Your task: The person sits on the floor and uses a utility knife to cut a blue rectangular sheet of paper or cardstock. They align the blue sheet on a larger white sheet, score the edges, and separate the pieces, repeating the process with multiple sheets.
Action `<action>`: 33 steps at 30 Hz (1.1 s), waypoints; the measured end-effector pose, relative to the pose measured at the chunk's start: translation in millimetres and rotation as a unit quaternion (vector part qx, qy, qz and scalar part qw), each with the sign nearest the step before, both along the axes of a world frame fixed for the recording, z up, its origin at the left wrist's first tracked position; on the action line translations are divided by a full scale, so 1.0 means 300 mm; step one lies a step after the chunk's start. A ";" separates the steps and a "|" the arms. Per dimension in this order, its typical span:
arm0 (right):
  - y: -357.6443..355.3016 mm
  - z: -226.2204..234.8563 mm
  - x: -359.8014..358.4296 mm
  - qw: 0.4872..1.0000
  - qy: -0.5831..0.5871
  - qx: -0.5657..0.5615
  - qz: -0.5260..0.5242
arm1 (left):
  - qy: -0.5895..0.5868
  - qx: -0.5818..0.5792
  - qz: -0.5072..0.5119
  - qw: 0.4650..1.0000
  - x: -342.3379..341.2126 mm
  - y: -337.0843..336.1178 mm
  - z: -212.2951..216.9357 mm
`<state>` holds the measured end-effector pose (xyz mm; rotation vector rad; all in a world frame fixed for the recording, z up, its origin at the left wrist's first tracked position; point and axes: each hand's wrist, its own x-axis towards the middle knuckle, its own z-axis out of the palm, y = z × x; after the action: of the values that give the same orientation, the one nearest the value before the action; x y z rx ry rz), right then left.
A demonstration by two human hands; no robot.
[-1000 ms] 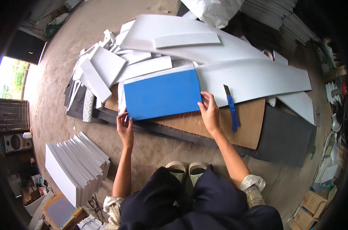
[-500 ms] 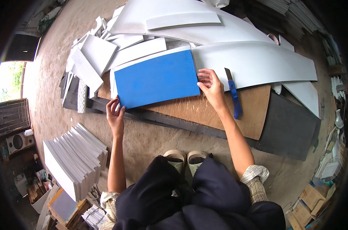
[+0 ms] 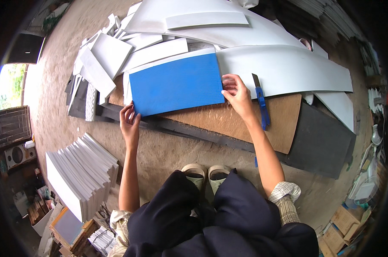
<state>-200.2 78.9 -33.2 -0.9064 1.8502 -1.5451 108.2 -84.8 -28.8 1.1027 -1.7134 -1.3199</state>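
Fingers (image 3: 232, 78) parted, left hand (image 3: 130, 128) and right hand (image 3: 240, 97) touch blue panel (image 3: 177, 85) edges, floor (image 3: 170, 154) stretching nearby.

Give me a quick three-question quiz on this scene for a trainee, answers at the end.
1. Which colour is the panel between the left hand and right hand? A red, B blue, C green.
2. True or false: the stack of white sheets stands left of the sandals.
3. Where does the cutter lie relative to the right hand?

Key: 1 B; 2 true; 3 to its right.
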 end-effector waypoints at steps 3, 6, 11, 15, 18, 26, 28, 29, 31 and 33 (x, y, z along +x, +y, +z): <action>-0.008 -0.004 -0.005 1.000 0.017 0.014 -0.006 | -0.004 -0.013 -0.001 1.000 -0.001 -0.002 -0.004; -0.028 -0.002 0.009 0.996 0.066 0.052 -0.022 | -0.004 -0.009 0.005 1.000 -0.001 -0.003 -0.004; -0.053 -0.037 -0.013 0.990 0.082 0.114 -0.029 | 0.021 0.000 0.002 1.000 0.007 -0.030 0.000; -0.061 -0.062 -0.044 0.990 0.055 0.130 -0.009 | 0.008 -0.009 -0.010 1.000 0.025 -0.051 -0.004; -0.065 -0.051 -0.051 0.989 0.029 0.145 -0.002 | -0.028 0.001 -0.018 0.999 0.036 -0.056 0.005; -0.072 -0.025 -0.056 0.982 0.039 0.187 -0.012 | -0.047 -0.017 0.001 0.999 0.028 -0.046 0.021; -0.074 -0.015 -0.047 0.981 0.032 0.191 -0.011 | -0.032 -0.010 0.004 0.999 0.030 -0.046 0.022; -0.075 -0.009 -0.044 0.981 0.028 0.189 -0.010 | -0.029 -0.009 0.007 1.000 0.030 -0.047 0.023; -0.071 -0.007 -0.053 0.982 0.019 0.188 -0.010 | -0.026 -0.002 0.007 1.000 0.023 -0.049 0.025; -0.071 -0.004 -0.056 0.982 0.003 0.188 -0.009 | -0.031 0.006 0.007 0.999 0.022 -0.051 0.026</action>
<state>-217.1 57.5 -34.5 -0.7198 2.0645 -1.1439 114.9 -100.0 -21.0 1.1710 -1.7421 -1.3008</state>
